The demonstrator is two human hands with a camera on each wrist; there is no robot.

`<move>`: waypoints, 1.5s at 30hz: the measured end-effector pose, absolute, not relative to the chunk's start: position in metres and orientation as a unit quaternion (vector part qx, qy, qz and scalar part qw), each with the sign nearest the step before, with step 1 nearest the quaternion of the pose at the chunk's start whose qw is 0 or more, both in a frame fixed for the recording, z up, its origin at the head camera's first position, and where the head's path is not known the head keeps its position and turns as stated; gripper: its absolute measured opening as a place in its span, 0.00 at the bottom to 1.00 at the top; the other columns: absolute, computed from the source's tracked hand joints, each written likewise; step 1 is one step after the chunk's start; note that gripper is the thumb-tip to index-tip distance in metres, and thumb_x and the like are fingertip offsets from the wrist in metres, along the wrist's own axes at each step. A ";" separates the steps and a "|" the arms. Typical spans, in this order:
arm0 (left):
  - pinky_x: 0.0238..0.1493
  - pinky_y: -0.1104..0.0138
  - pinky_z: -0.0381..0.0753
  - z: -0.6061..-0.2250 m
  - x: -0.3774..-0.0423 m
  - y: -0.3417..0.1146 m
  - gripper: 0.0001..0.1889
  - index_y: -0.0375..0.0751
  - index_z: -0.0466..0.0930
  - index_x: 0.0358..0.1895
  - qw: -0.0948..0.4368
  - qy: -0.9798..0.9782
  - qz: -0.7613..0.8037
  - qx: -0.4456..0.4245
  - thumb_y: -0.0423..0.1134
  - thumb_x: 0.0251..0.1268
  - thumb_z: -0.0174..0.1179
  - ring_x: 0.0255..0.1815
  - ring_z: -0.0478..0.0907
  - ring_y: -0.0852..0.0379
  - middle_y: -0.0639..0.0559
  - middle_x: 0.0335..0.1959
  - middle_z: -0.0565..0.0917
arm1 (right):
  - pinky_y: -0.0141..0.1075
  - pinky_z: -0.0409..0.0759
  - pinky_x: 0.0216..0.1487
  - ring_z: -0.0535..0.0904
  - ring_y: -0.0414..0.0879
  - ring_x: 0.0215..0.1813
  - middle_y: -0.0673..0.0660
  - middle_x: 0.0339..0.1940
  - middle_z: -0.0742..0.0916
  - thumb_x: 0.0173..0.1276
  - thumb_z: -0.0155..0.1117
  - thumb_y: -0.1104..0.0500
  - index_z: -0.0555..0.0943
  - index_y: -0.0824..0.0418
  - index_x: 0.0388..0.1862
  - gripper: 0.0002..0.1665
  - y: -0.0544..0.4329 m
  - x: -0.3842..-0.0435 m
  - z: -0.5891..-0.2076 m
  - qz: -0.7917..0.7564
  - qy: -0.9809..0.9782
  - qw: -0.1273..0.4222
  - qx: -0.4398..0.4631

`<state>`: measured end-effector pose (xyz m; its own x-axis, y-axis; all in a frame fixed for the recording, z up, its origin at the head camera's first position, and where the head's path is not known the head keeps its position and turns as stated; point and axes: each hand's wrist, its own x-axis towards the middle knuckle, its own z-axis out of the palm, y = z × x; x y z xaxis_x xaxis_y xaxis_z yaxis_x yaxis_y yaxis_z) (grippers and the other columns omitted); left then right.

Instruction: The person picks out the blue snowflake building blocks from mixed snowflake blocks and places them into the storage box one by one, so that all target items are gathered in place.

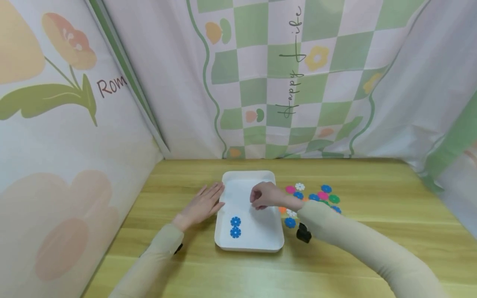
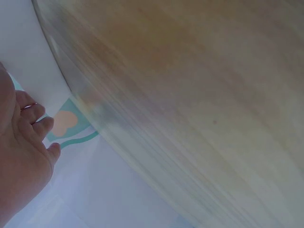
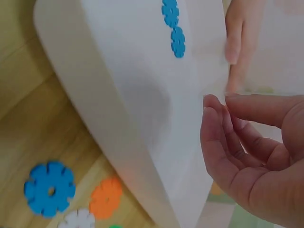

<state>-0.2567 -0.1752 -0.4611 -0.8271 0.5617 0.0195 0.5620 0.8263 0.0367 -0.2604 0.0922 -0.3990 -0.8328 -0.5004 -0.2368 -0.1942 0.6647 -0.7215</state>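
Observation:
My left hand (image 1: pixel 205 203) rests with fairly straight fingers against the left rim of a white tray (image 1: pixel 249 246). In the left wrist view the same hand (image 2: pixel 28 147) shows at the left edge. Over the tray's upper right part hovers my right hand (image 1: pixel 266 194), fingers curled and thumb brought to the fingertips (image 3: pixel 213 107); I cannot tell whether a small piece is pinched between them. Inside the tray, near its lower left, two blue flower-shaped discs (image 1: pixel 235 222) lie one above the other, edges meeting.
Right of the tray several loose discs lie scattered: blue (image 1: pixel 290 222), pink (image 1: pixel 290 189), white (image 1: pixel 299 186), green (image 1: pixel 334 199) and orange (image 3: pixel 106 197). My right forearm covers part of them. The wooden table (image 1: pixel 186 269) ends at a printed curtain (image 1: pixel 253 91).

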 end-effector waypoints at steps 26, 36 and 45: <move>0.82 0.48 0.51 -0.463 -0.259 -0.175 0.34 0.38 0.50 0.79 -0.007 -0.955 -0.020 -0.294 0.56 0.81 0.37 0.82 0.51 0.46 0.44 0.81 0.52 | 0.37 0.84 0.36 0.81 0.45 0.37 0.61 0.38 0.85 0.69 0.63 0.60 0.79 0.72 0.45 0.14 0.266 -0.242 -0.395 -0.376 0.904 0.153 -0.134; 0.82 0.48 0.51 -0.462 -0.258 -0.174 0.34 0.39 0.49 0.79 -0.011 -0.956 -0.019 -0.292 0.57 0.81 0.35 0.83 0.51 0.47 0.45 0.81 0.52 | 0.34 0.84 0.34 0.80 0.44 0.35 0.62 0.35 0.86 0.65 0.65 0.63 0.78 0.77 0.44 0.16 0.313 -0.238 -0.416 -0.337 0.926 0.137 -0.102; 0.82 0.48 0.51 -0.461 -0.257 -0.175 0.34 0.38 0.51 0.79 -0.007 -0.956 -0.015 -0.293 0.56 0.81 0.37 0.82 0.52 0.47 0.44 0.81 0.53 | 0.39 0.83 0.35 0.81 0.47 0.33 0.60 0.33 0.86 0.62 0.66 0.63 0.79 0.74 0.42 0.15 0.328 -0.239 -0.429 -0.291 0.942 0.146 -0.082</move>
